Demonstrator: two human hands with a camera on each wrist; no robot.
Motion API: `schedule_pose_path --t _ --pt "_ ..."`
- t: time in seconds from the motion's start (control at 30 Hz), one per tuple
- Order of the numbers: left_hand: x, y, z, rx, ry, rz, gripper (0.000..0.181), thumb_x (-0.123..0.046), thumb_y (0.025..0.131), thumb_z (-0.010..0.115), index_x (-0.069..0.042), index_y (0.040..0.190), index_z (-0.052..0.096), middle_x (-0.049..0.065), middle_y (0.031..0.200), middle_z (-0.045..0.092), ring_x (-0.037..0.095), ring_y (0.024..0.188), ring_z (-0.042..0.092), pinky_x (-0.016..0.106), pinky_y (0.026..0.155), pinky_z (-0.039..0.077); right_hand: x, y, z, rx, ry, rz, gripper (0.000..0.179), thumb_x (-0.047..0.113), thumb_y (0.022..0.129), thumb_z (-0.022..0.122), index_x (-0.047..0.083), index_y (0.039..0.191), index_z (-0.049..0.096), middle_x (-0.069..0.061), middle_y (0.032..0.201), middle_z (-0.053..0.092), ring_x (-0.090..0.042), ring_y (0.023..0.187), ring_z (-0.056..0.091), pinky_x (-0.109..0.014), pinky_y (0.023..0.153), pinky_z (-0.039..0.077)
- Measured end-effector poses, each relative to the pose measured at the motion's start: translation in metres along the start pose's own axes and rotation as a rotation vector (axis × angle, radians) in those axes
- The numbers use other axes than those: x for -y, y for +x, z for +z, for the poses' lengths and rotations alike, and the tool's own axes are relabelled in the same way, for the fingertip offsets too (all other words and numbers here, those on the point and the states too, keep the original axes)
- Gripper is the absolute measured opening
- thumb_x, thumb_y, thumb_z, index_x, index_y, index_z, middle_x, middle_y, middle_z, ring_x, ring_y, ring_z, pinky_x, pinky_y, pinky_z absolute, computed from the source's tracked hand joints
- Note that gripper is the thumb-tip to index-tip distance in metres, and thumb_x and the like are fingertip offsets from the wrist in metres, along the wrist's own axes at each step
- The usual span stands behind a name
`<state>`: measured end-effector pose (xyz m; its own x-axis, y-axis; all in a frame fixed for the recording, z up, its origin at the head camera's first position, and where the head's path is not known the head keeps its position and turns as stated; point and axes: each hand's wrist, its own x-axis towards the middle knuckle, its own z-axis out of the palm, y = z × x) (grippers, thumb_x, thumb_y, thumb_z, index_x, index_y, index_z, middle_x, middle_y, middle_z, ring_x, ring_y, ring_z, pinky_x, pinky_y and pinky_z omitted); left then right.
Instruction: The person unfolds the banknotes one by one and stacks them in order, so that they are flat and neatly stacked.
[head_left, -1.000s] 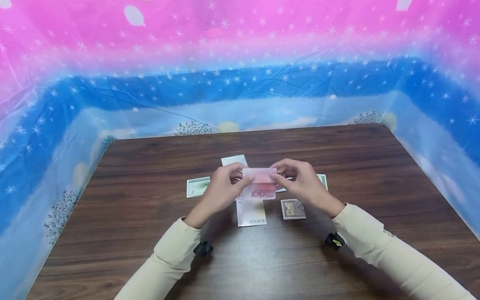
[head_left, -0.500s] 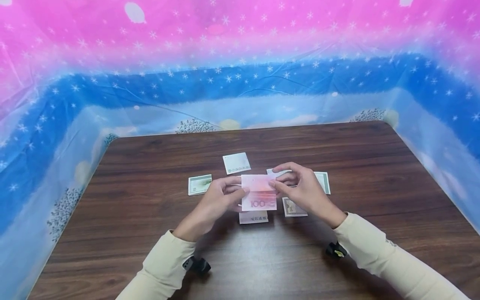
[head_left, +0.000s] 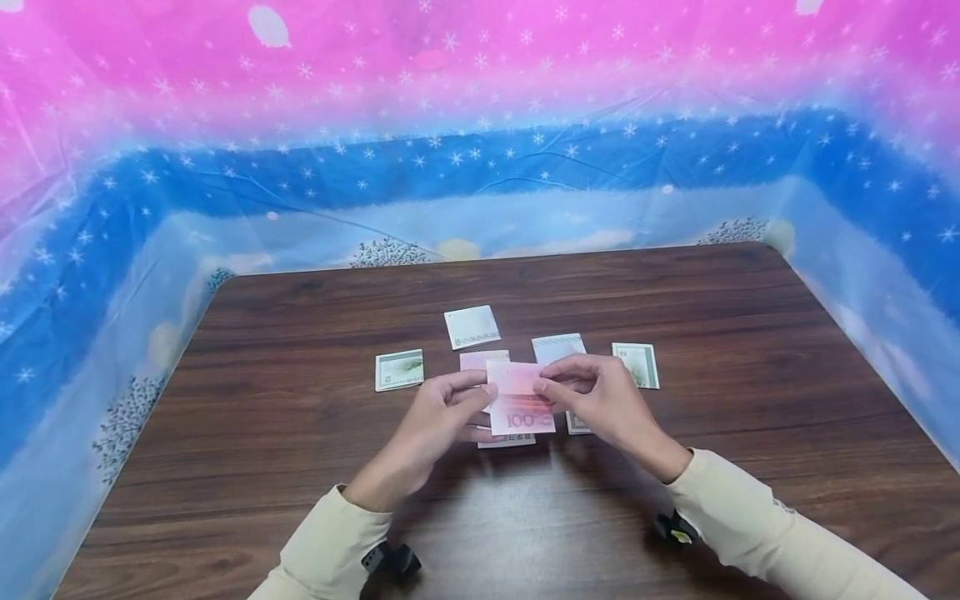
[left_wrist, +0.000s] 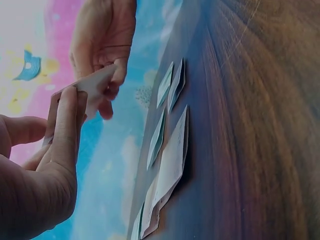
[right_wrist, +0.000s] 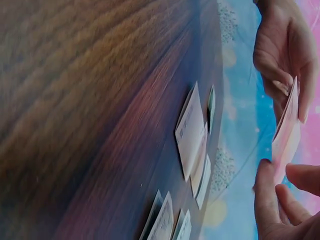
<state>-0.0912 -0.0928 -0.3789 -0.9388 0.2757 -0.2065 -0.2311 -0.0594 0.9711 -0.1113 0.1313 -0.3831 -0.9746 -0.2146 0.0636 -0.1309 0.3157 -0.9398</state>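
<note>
A pink folded banknote (head_left: 521,408) printed with 100 is held up above the table between both hands. My left hand (head_left: 431,429) pinches its left edge, thumb in front and fingers behind. At the upper right edge, my right hand (head_left: 611,408) pinches it between thumb and fingers. The left wrist view shows the same banknote (left_wrist: 95,87) from the side, with fingers of the left hand (left_wrist: 45,185) lying along its back. In the right wrist view the banknote (right_wrist: 286,137) spans the gap between the two hands.
Folded banknotes lie on the brown wooden table (head_left: 247,483): a green one (head_left: 399,370) at left, a pale one (head_left: 472,327) at the back, a green one (head_left: 637,367) at right, a pale one (head_left: 558,348) beside it. Others are partly hidden behind the hands. A patterned cloth (head_left: 480,167) hangs behind.
Both hands have brought the pink banknote lower and nearer the body. More of the banknotes at the back and right show now.
</note>
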Motion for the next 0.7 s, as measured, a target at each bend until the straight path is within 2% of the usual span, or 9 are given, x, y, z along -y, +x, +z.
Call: schedule_pose_path --t 0.13,0.3,0.53,0.7 --pt "0.001 -0.003 0.003 -0.004 -0.012 0.003 0.04 -0.008 0.1 0.059 0.012 0.134 0.053 0.018 0.11 0.07 0.017 0.083 0.068 0.037 0.078 0.061 0.002 -0.006 0.003 0.029 0.003 0.025 0.026 0.015 0.088 0.08 -0.002 0.108 0.075 -0.013 0.096 0.077 -0.017 0.08 0.075 -0.028 0.064 0.058" --pt "0.003 -0.004 0.007 0.014 -0.023 0.007 0.039 -0.012 0.101 0.059 0.007 0.135 0.053 0.02 0.115 0.07 0.022 0.098 0.07 0.041 0.083 0.06 0.005 -0.012 0.007 0.103 0.03 0.06 0.043 0.023 0.088 0.08 -0.004 0.12 0.07 -0.016 0.111 0.074 -0.02 0.093 0.074 -0.027 0.076 0.059" --pt "0.006 -0.004 0.012 0.085 -0.061 0.019 0.042 -0.019 0.101 0.063 0.005 0.133 0.052 0.027 0.12 0.068 0.024 0.103 0.071 0.042 0.09 0.058 0.008 -0.018 0.013 0.161 0.063 0.12 0.061 0.032 0.086 0.082 -0.004 0.131 0.063 -0.018 0.128 0.067 -0.027 0.112 0.069 -0.034 0.087 0.058" --pt "0.008 -0.004 0.013 0.098 -0.054 0.028 0.041 -0.02 0.101 0.064 0.003 0.132 0.052 0.028 0.12 0.068 0.023 0.102 0.071 0.042 0.09 0.058 0.009 -0.021 0.016 0.187 0.118 0.157 0.065 0.031 0.083 0.085 -0.004 0.133 0.061 -0.018 0.129 0.065 -0.029 0.116 0.066 -0.037 0.094 0.055"
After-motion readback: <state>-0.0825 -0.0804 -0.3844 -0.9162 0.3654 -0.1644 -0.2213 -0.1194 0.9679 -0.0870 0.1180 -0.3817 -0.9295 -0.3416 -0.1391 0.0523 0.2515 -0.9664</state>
